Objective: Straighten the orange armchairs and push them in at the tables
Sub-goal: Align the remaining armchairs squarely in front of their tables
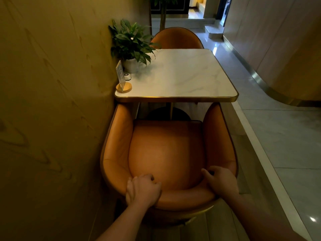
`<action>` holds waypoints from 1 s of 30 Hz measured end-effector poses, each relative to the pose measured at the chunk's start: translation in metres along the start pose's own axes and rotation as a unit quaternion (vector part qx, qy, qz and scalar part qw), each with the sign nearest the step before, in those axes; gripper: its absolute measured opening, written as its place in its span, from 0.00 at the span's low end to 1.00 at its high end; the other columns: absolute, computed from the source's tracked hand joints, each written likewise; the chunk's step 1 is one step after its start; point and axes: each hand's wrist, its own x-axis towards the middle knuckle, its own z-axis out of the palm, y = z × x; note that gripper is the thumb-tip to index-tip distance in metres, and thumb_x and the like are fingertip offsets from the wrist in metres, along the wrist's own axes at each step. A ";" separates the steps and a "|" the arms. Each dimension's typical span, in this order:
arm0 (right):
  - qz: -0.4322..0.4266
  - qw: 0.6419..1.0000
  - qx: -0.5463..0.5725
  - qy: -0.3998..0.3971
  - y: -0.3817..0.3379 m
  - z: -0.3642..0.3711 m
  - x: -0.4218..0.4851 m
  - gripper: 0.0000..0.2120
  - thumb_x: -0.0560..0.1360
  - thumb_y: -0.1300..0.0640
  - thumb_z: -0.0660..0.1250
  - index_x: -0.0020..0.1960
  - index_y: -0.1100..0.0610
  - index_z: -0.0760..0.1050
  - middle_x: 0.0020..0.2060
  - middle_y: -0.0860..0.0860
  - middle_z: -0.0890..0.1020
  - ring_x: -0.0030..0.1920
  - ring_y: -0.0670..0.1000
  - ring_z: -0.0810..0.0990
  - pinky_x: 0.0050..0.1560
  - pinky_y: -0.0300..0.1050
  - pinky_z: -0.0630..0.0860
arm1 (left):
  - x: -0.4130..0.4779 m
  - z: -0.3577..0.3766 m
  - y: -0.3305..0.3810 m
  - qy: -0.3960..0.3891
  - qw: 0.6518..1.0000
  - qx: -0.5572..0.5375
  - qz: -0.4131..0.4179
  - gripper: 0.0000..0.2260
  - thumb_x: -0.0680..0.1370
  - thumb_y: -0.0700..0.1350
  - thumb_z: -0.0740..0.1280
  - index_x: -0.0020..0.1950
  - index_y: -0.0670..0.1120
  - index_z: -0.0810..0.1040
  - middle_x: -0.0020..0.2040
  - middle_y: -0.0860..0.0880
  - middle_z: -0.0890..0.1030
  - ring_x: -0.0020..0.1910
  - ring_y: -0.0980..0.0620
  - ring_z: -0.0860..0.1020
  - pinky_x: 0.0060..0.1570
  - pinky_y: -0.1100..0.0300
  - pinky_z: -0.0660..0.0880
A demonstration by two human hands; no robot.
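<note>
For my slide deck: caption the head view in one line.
The left hand and right hand grip the backrest of the near orange armchair at the marble table; a second armchair faces it.

Far armchair [177, 38]: only the backrest top shows, the rest is behind the table [182, 98]. Near armchair [166, 153]: legs hidden under its own shell, arm tips run under the table edge. Table post [171, 110] is seen only in the gap; base dark, shape unclear. Sign holder [120, 75] is nearly edge-on, print unreadable, and it covers part of the pot [131, 66]. White disc [127, 76] too small to identify. Left hand [143, 190] and right hand [220, 181] grip the near backrest, some fingertips tucked out of sight; forearms cut off at the bottom edge. Tree trunk [163, 14] cut off at the top.
</note>
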 end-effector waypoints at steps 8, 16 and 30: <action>-0.011 1.000 0.016 0.015 -0.002 -0.004 0.001 0.17 0.76 0.34 0.62 0.36 0.43 0.75 0.25 0.47 0.77 0.25 0.43 0.76 0.24 0.38 0.66 | 0.001 0.005 0.000 0.006 1.000 -0.004 0.004 0.22 0.74 0.63 0.57 0.61 0.55 0.79 0.54 0.53 0.81 0.52 0.52 0.76 0.66 0.49 0.65; 0.002 1.000 0.015 0.006 -0.001 -0.004 0.000 0.15 0.77 0.36 0.62 0.38 0.44 0.76 0.27 0.46 0.78 0.26 0.43 0.77 0.27 0.43 0.73 | 0.002 0.003 -0.002 -0.013 1.000 -0.001 0.013 0.23 0.75 0.62 0.55 0.64 0.55 0.77 0.58 0.53 0.80 0.57 0.51 0.75 0.67 0.49 0.64; -0.048 0.992 -0.034 -0.114 -0.025 -0.033 -0.003 0.12 0.79 0.43 0.63 0.58 0.47 0.77 0.47 0.43 0.80 0.44 0.43 0.78 0.42 0.43 0.77 | -0.003 -0.036 0.006 -0.066 0.996 0.014 0.049 0.29 0.80 0.60 0.55 0.79 0.52 0.58 0.70 0.47 0.71 0.67 0.46 0.70 0.71 0.44 0.61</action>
